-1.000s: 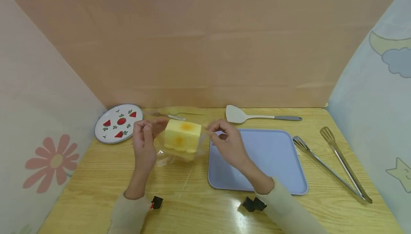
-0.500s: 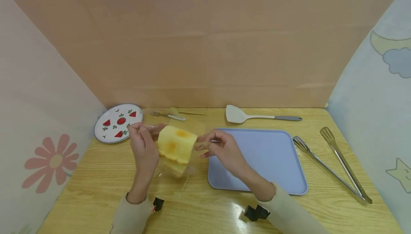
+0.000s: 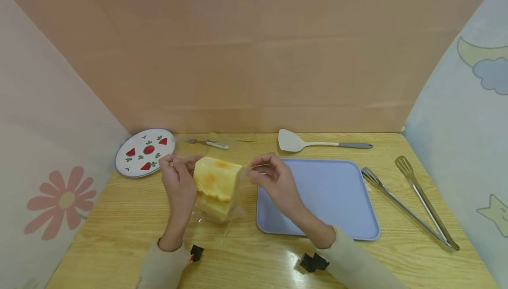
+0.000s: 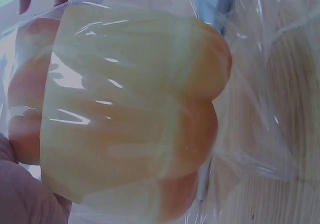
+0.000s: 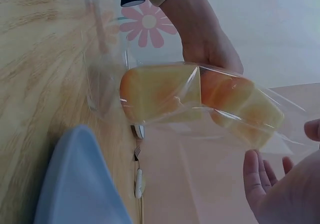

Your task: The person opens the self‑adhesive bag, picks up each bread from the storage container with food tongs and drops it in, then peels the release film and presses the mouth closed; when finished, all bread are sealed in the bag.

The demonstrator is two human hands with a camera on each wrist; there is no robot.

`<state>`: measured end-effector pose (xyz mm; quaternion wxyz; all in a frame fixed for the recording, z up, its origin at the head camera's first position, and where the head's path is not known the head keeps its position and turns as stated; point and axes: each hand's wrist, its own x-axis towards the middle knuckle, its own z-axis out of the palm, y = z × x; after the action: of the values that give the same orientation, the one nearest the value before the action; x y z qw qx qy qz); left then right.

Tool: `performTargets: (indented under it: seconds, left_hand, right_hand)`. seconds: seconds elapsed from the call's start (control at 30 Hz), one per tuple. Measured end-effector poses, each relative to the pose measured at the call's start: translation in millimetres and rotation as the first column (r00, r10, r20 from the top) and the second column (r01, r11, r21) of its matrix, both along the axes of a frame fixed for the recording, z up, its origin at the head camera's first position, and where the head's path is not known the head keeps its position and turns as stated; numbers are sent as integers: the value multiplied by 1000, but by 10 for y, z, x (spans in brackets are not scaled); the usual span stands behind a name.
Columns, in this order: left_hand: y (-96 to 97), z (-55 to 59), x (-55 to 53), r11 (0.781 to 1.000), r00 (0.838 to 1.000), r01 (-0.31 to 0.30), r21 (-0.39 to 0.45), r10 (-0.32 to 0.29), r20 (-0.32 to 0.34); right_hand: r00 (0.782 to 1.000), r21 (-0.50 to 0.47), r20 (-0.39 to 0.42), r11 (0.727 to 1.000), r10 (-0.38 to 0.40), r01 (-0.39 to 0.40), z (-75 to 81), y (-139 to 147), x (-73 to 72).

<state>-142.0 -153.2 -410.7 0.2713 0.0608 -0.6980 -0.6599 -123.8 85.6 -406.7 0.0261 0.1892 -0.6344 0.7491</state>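
Thick bread pieces [image 3: 217, 181], pale yellow with browned patches, sit inside a clear plastic bag [image 4: 250, 99] above the table. Through the film in the right wrist view, two bread pieces [image 5: 160, 94] are visible side by side. My left hand [image 3: 178, 187] grips the bag's left side with curled fingers; the bread hides part of them. At the bag's right edge is my right hand [image 3: 278, 185], its thumb and fingers bent but apart. In the right wrist view its fingertips [image 5: 251, 159] lie close against the film; whether they touch is unclear.
A blue tray [image 3: 329, 201] lies right of the bag. A plate with watermelon pictures [image 3: 136, 165] stands back left, beside a small fork [image 3: 216, 145] and a spoon [image 3: 213, 137]. A white spatula [image 3: 291, 141] lies behind the tray; metal tongs [image 3: 412, 214] lie spread at right.
The bagged bread has tilted and come slightly left and lower, showing more of its underside. My right hand has loosened from the film edge, its thumb and fingers now apart.
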Motion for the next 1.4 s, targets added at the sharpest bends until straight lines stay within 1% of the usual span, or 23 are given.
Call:
performTargets:
  seconds: [0.07, 0.2, 0.3, 0.37, 0.43, 0.57, 0.63, 0.7, 0.8, 0.87, 0.93, 0.97, 1.07, 1.13, 1.23, 1.3, 1.4]
  left_hand:
    - [4, -21, -10, 1000, 1000, 1, 9, -1, 3]
    - [21, -59, -14, 999, 1000, 15, 41, -15, 16]
    - [33, -66, -6, 999, 998, 18, 41, -20, 53]
    - [41, -68, 0, 999, 996, 22, 37, -25, 81]
    - [47, -71, 4, 999, 995, 23, 26, -26, 95]
    - [55, -88, 2, 1000, 994, 21, 11, -22, 110]
    - [60, -97, -7, 1000, 992, 24, 7, -25, 126]
    - [61, -110, -19, 999, 988, 41, 20, -44, 151]
    - [54, -132, -36, 997, 976, 66, 38, -72, 206]
    - [47, -143, -41, 995, 969, 76, 63, -88, 231]
    - [42, -148, -43, 993, 965, 78, 90, -98, 244]
    - [41, -149, -46, 991, 964, 79, 106, -103, 244]
    - [45, -161, -58, 982, 968, 99, 158, -133, 215]
    - [52, -177, -67, 983, 968, 112, 145, -141, 209]
    - [70, -199, -74, 990, 973, 110, 85, -125, 196]
    - [88, -207, -78, 994, 982, 98, 56, -106, 159]
    - [117, -211, -83, 995, 994, 83, 53, -86, 65]
  right_hand:
    - [999, -29, -29, 999, -22, 21, -11, -38, 0]
    - [992, -96, -74, 991, -104, 97, -29, -148, -7]
    - [980, -144, -82, 975, -184, 171, -37, -240, -20]
    - [973, -166, -83, 965, -217, 202, -47, -285, -31]
    - [969, -172, -71, 960, -236, 221, -48, -314, -38]
    - [977, -221, -12, 953, -214, 206, -58, -336, -48]
    - [984, -265, 34, 948, -175, 178, -66, -342, -56]
    - [989, -317, 86, 937, -123, 144, -73, -348, -63]
    - [985, -372, 160, 921, -61, 117, -86, -356, -72]
    - [980, -390, 192, 914, -43, 116, -93, -360, -73]
    - [977, -394, 209, 911, -42, 123, -98, -366, -74]
    - [976, -395, 215, 910, -43, 127, -100, -368, -75]
    - [972, -393, 231, 909, -50, 140, -105, -377, -73]
    - [968, -393, 244, 907, -55, 150, -107, -384, -73]
    - [963, -395, 262, 903, -62, 166, -114, -394, -76]
    - [961, -400, 269, 900, -66, 174, -119, -400, -81]
    - [956, -416, 286, 890, -67, 187, -127, -410, -86]
